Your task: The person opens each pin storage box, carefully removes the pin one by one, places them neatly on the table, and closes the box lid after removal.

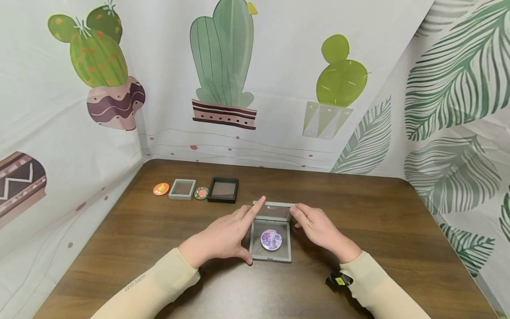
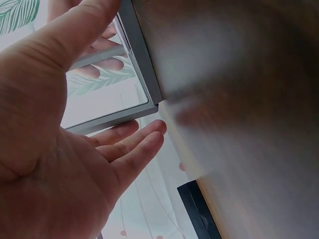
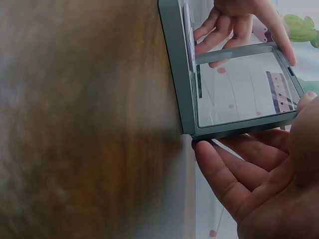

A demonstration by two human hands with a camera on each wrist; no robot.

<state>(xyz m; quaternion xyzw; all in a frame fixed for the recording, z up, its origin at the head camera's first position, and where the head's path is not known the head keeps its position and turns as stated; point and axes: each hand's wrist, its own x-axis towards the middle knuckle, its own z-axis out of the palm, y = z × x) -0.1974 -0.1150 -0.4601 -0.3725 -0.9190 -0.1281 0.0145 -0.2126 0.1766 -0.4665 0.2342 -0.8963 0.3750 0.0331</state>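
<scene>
A grey square display case [image 1: 271, 258] with clear film panels lies on the table, its hinged lid [image 1: 272, 205] tilted up at the far side. On the film of its base rests a round purple badge [image 1: 271, 239] with cartoon figures. My left hand [image 1: 225, 232] is spread along the case's left side, thumb by the near left corner and index finger at the lid's edge. My right hand [image 1: 318, 226] pinches the lid's right edge; its thumb and the fingers behind the lid [image 3: 249, 124] show in the right wrist view.
Farther back on the left lie an orange round badge [image 1: 161, 189], a smaller grey case [image 1: 182, 198], a dark patterned round badge [image 1: 201, 192] and a black case [image 1: 223, 199]. A printed cloth [image 1: 279, 146] hangs behind the wooden table [image 1: 139, 230].
</scene>
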